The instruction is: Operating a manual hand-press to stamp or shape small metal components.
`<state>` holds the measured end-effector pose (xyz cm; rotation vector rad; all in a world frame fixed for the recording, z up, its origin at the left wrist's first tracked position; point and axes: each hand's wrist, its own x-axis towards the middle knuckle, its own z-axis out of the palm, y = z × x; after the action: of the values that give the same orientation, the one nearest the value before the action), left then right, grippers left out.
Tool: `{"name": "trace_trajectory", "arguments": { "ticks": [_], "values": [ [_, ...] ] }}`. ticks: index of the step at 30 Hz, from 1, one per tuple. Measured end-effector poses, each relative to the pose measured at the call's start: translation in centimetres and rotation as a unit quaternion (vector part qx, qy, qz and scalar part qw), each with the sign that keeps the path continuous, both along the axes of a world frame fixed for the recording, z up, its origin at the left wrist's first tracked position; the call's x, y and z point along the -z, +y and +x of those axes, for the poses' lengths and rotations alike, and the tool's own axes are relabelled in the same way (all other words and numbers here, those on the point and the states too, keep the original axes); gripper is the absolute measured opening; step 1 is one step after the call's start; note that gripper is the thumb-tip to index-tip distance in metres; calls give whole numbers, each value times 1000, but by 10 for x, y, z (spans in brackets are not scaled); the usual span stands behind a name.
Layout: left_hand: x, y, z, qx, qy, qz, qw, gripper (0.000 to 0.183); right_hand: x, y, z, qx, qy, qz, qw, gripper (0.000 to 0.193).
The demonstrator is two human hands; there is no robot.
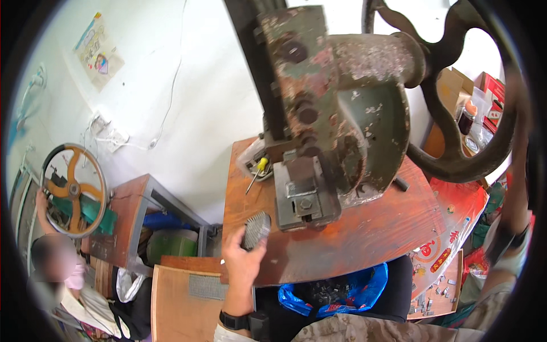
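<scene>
My left hand point(243, 254) pinches a small grey block with a fine ridged surface point(257, 229), perhaps a stack of thin metal pieces, above the wooden table's near left side. Just beyond it stands an old green hand press point(307, 97) with worn paint. A steel die point(306, 196) sits at its base, to the right of the block. My right arm point(510, 233) reaches up along the right edge to the press's big dark handwheel point(447, 108). My right hand point(517, 105) is at the wheel's rim, dim and smeared, its fingers not readable.
A yellow-handled screwdriver point(261, 166) lies in a plastic tray behind the left hand. In my lap, a blue bag point(367, 293) holds small metal parts. A board point(176, 302) bears a grey ridged sheet. Another person point(74, 285) sits at left by another handwheel point(74, 190).
</scene>
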<state>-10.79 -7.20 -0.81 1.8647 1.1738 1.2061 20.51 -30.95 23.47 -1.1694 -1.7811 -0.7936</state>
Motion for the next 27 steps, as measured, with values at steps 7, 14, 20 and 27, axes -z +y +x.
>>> {"name": "trace_trajectory", "arguments": {
  "ticks": [7,14,20,27],
  "values": [
    [48,-51,6,44,182,205,961,54,228,75,-100,-86,67,-365,925,56],
    [47,-52,4,62,140,178,972,54,260,105,-150,-49,11,-388,920,62],
    [50,-50,5,75,142,170,972,52,257,108,-145,-53,2,-372,926,65],
    [46,-51,3,74,140,137,978,53,267,103,-139,-60,20,-368,928,65]
  ]
}}
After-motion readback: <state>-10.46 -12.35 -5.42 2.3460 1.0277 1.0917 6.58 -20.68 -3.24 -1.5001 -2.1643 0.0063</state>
